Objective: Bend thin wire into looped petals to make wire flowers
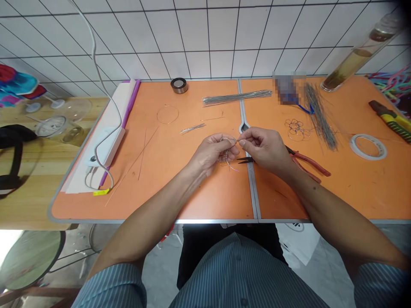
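Pinching with the grip of the bare left hand (213,149) a thin silver-coloured wire piece bent into loops (227,161), and closing thumb and fingers of the bare right hand (265,147) on, apparently, one end of the same piece, just beside the left fingertips; too thin to tell exactly. Held thus between both hands, above the flat orange table (212,201), near its grey metal seam (252,192). By judgement, busy with shaping or twisting the wire by fingers only, without tool. For the next move, necessary to hold the left pinch firm, to turn the end with small, even force, and not to flatten the loops. In case of stiff bend, possible to take the red-handled metal pliers (310,160), lying partly hidden below the right hand, with black tips pointing left
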### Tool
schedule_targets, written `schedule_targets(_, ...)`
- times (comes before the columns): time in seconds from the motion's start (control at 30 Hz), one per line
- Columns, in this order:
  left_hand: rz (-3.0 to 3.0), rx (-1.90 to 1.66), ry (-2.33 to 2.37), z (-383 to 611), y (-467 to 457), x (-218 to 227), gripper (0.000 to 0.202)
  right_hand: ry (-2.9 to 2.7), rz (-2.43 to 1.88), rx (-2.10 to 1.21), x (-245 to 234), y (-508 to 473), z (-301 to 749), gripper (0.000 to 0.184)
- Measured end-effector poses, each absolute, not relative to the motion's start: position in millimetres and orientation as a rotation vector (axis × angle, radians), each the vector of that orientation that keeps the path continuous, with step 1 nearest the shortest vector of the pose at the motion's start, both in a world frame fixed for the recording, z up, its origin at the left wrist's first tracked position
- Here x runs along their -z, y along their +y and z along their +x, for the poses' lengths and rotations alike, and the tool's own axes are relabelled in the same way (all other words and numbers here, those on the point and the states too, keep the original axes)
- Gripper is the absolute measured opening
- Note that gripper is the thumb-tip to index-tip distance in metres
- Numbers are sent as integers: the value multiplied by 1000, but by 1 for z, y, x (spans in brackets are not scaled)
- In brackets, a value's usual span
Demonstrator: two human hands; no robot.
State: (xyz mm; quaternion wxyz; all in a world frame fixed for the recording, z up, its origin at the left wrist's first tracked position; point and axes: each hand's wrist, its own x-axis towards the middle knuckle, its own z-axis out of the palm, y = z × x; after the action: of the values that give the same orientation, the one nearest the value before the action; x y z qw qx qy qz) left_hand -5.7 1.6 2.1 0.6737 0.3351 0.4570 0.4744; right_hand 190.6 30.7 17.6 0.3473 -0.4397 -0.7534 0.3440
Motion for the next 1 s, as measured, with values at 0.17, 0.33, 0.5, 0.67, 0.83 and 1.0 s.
schedule_targets(0.17,792,-1118,1028,-3,1,-2,13,-1961,-1140,-868,-19,29,189,15)
schedule_targets(0.33,830,-1110,1049,-1,2,-3,16,-1990,-1145,-852,-17,29,189,14)
schedule_targets(0.5,834,-1151,1056,-1,1,-4,11,-1986,-1141,-965,-17,34,193,14)
schedule_targets(0.67,817,-1196,1087,-3,2,-5,8,-1899,-1171,-1217,-18,42,201,20)
schedule_targets(0.83,836,-1191,1110,-3,1,-7,8,-1890,-1208,-1217,-18,42,201,9)
schedule_targets(1.0,876,-1154,1161,-3,2,-6,9,-1974,-1211,-950,-18,37,197,13)
